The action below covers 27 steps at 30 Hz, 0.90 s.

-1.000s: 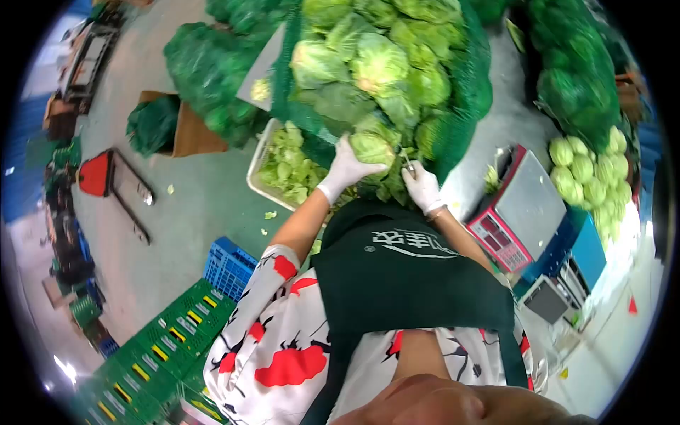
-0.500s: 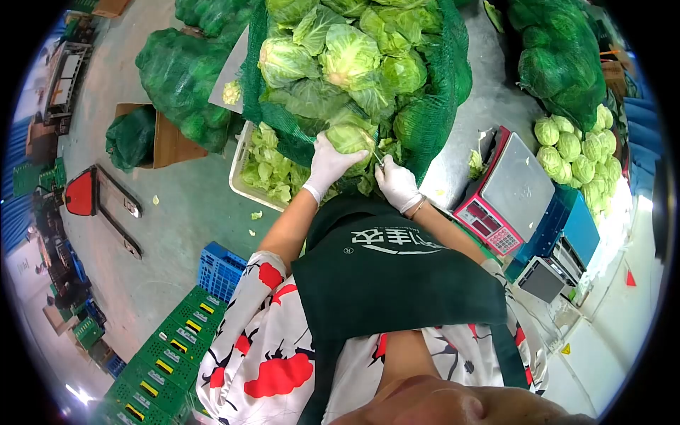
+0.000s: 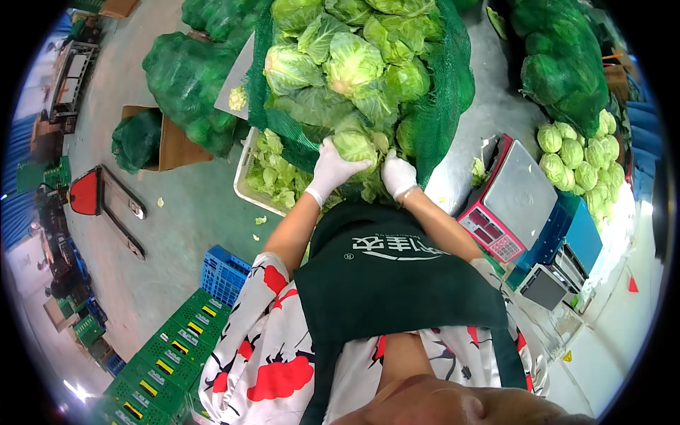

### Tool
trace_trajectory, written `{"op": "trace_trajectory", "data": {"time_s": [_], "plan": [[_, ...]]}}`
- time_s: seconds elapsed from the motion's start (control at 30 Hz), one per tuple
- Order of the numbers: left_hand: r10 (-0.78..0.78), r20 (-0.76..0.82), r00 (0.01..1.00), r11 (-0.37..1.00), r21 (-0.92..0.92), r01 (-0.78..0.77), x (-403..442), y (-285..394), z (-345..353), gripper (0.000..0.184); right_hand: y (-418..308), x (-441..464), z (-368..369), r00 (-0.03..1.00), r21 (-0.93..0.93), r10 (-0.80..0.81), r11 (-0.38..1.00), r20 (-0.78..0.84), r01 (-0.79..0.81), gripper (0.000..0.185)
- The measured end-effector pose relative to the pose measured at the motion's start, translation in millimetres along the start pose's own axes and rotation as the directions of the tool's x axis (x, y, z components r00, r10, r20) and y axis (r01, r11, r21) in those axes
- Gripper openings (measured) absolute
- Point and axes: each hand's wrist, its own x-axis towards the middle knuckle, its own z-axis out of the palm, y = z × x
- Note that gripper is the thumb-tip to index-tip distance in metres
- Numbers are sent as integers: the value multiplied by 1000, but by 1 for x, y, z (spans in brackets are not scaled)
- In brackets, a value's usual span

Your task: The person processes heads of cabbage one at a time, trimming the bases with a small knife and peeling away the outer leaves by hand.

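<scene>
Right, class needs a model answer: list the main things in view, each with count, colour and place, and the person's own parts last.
Gripped cabbage: one, pale green, centre
Open net sack: one, dark green, top centre
Sack cabbages: many, green, inside it
White crate: one, white, left of centre, holding leaves
Scale: one, red and silver, right
Loose cabbages: many, pale green, far right
Cardboard box: one, brown, upper left
Pallet truck: one, red and dark, left
Blue crate: one, blue, lower left
Green crates: several, green, bottom left
Apron: one, dark green, worn
Left hand: one, white-gloved, on gripped cabbage
Right hand: one, white-gloved, right of it
</scene>
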Motion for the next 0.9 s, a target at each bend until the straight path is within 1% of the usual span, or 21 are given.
{"op": "trace_trajectory", "data": {"time_s": [0.03, 0.07, 0.17, 0.2, 0.23, 0.3, 0.33, 0.4, 0.43, 0.47, 0.5, 0.53, 0.57, 0.63, 0.67, 0.77, 0.87, 0.9], "plan": [[54, -6, 999, 998, -44, -54, -2, -10, -3, 120, 1, -3, -1, 1000, 11, 10, 1000, 9, -10, 23], [28, -20, 999, 1000, -9, -28, -7, -21, -5, 125, 4, -9, -1, 1000, 41, 18, 999, 20, -19, 24], [-15, -53, 998, 991, -135, 7, -26, -57, -12, 128, 23, -13, 2, 999, 99, 16, 995, 47, -20, 27], [-173, 56, 983, 920, -347, 181, -40, -42, -25, 121, 30, -13, 5, 999, 132, -25, 991, 25, 22, 30], [-195, 83, 977, 869, -447, 211, -45, -40, -27, 118, 31, -12, 2, 998, 131, -18, 991, 53, 11, 28], [-229, 132, 964, 727, -635, 260, -53, -36, -28, 112, 29, -14, -2, 997, 157, -60, 986, 42, 53, 29], [-309, 115, 944, 691, -655, 306, -54, -25, -27, 99, 20, -19, -12, 998, 240, -65, 968, -19, 68, 31], [-323, 8, 946, 657, -718, 230, -48, -30, -16, 91, -1, -33, -27, 989, 397, -53, 912, -140, 105, 35], [-332, -41, 942, 641, -743, 193, -47, -34, -11, 88, -7, -33, -26, 994, 454, -39, 887, -103, 81, 43], [-322, -36, 946, 613, -770, 179, -48, -39, -8, 79, -12, -31, -25, 996, 513, -61, 854, -63, 85, 45], [-307, -46, 951, 598, -786, 155, -48, -41, -5, 79, -18, -30, -27, 996, 571, -86, 816, -28, 86, 46], [-293, -57, 954, 584, -801, 131, -50, -43, 0, 80, -23, -29, -30, 988, 543, -153, 828, -28, 144, 52], [-279, -69, 958, 570, -815, 107, -50, -45, 4, 81, -29, -29, -33, 985, 494, -170, 854, -28, 161, 55], [-338, -51, 940, 504, -853, 135, -54, -28, 4, 81, -38, -29, -36, 980, 391, -196, 901, -23, 189, 59], [-367, -41, 929, 466, -872, 146, -54, -20, 5, 81, -38, -28, -32, 973, 360, -232, 906, -14, 222, 65], [-312, -140, 940, 551, -832, 59, -50, -24, 18, 81, -45, -29, -29, 976, 353, -215, 917, 39, 188, 66], [-293, -200, 935, 617, -787, 25, -48, -21, 25, 74, -47, -28, -27, 979, 302, -203, 935, 25, 186, 65], [-291, -187, 938, 602, -798, 28, -49, -18, 23, 77, -47, -27, -28, 979, 289, -204, 938, 15, 191, 64]]}}
